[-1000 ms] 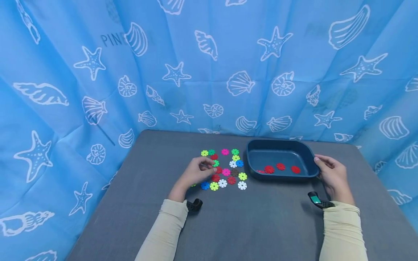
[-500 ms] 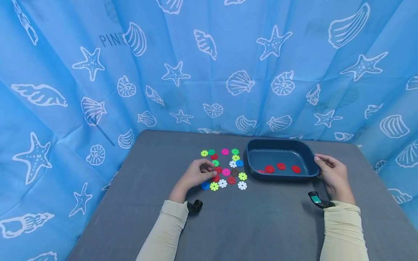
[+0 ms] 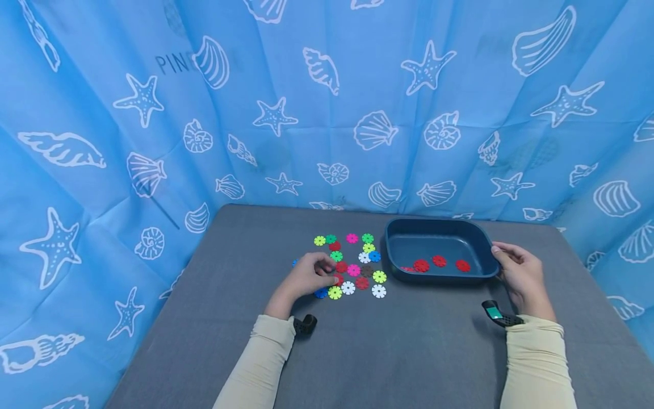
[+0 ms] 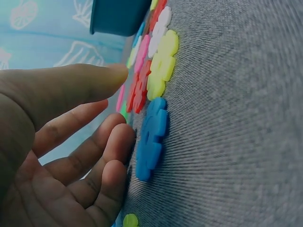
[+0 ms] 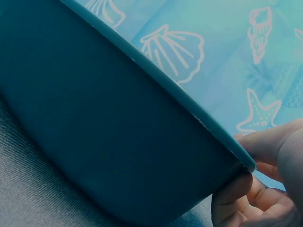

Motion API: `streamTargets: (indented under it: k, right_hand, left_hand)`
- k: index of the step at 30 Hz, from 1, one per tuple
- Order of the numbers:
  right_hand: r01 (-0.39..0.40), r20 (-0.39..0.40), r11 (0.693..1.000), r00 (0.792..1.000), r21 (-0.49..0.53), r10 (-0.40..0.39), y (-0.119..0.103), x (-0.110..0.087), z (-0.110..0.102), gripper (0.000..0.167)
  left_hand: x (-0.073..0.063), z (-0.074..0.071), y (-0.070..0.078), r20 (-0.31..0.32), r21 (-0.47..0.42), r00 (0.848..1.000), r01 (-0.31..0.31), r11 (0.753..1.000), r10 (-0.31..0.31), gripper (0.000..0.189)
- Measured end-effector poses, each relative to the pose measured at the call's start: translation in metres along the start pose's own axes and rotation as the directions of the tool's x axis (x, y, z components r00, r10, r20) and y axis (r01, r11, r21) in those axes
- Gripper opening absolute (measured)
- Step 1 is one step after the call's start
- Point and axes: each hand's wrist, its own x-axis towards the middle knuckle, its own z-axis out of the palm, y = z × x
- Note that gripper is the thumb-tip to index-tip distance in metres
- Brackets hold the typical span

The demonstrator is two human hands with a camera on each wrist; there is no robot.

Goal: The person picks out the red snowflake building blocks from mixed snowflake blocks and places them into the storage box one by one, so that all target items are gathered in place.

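Note:
My left hand (image 3: 306, 278) is over the left side of a spread of colourful notched plastic discs, thumb and fingers apart with nothing between them. In the left wrist view its fingertips are right beside a blue disc (image 4: 152, 139), and a yellow disc (image 4: 163, 64) and red discs (image 4: 138, 90) lie beyond the thumb. The head view has the thumb tip at the edge of a red disc (image 3: 339, 279). On the right, my right hand (image 3: 523, 278) pinches the rim of a dark blue rectangular tub (image 3: 439, 278), thumb on top and fingers below. Several red discs (image 3: 421, 265) lie inside the tub.
Pink, white, green, brown and other discs lie flat between the left hand and the tub, among them a white disc (image 3: 379, 291). A grey cloth (image 3: 398, 352) covers the table. Behind it hangs a blue curtain (image 3: 327, 113) with seashell prints.
My left hand has shifted slightly toward me along the discs, and a bit of blue disc now shows past its far left side. The right hand stays on the tub's rim.

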Motion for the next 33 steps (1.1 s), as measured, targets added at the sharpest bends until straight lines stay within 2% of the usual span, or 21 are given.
streamTargets:
  k: [6, 17, 24, 33]
  right_hand:
    - [-0.009, -0.002, 1.000, 1.000, 0.012, 0.009, 0.002, 0.001, 0.000, 0.052]
    - [-0.018, 0.013, 0.998, 1.000, 0.061, 0.017, 0.000, 0.000, -0.002, 0.040]
    - [-0.023, 0.018, 0.997, 1.000, 0.078, 0.022, 0.002, 0.000, 0.000, 0.048]
    - [-0.023, 0.013, 0.994, 1.000, 0.103, 0.022, 0.000, -0.001, -0.001, 0.041]
  left_hand:
    - [0.000, 0.002, 0.000, 0.009, 0.024, 1.000, 0.011, 1.000, -0.012, 0.031]
    - [0.002, 0.007, -0.001, 0.002, 0.054, 1.000, 0.014, 0.998, -0.014, 0.025]
    - [0.002, 0.009, 0.001, -0.008, 0.079, 1.000, 0.017, 0.997, -0.017, 0.026]
    - [0.003, 0.012, 0.003, -0.007, 0.133, 1.000, 0.029, 0.991, -0.029, 0.028]
